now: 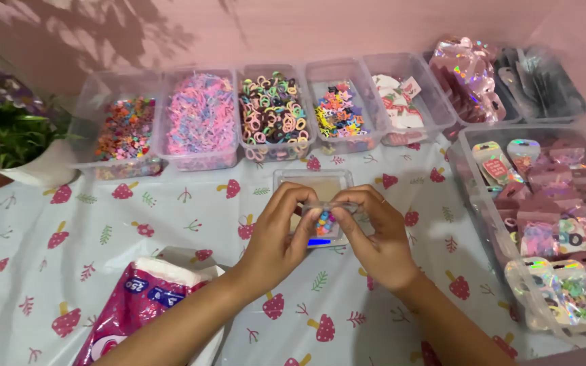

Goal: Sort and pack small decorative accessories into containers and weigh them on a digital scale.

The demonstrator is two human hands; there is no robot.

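Above the small scale (312, 190) | left hand (276, 237) and right hand (378, 237) pinch one clear pouch (325, 215) of multicoloured beads | glossy pink tissue pack (137, 305) near left | clear plastic bins (201, 122) behind

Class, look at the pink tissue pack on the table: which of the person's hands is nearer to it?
Left. The left hand is up and right of the tissue pack; the right hand is farther right.

Tablecloth (103, 224): white, printed with pink mushrooms and small leaves.
Row of clear bins (201, 122): hold colourful hair ties and clips.
Potted plant (5, 122): purple flowers, far left.
Tissue pack (137, 301): pink, near edge.
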